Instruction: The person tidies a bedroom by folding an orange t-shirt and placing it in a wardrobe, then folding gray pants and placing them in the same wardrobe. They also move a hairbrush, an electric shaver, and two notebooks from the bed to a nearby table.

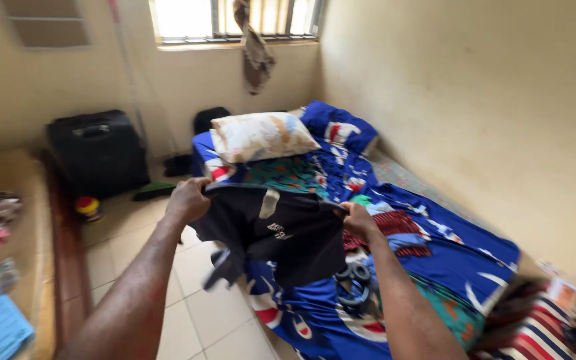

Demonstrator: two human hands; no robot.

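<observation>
The left hand (pixel 187 199) and right hand (pixel 357 220) are each gripping the black shirt (pixel 281 233) with closed fingers, holding it spread above the bed (pixel 435 267).

you face a small room with cream walls (pixel 475 100) and a barred window (pixel 235 19) pouring in daylight. pale floor tiles (pixel 201 313) lie beside a low mattress (pixel 461 260) under a blue patterned sheet, a pillow (pixel 261 135) at its head. a black suitcase (pixel 98 153) stands against the far wall.
</observation>
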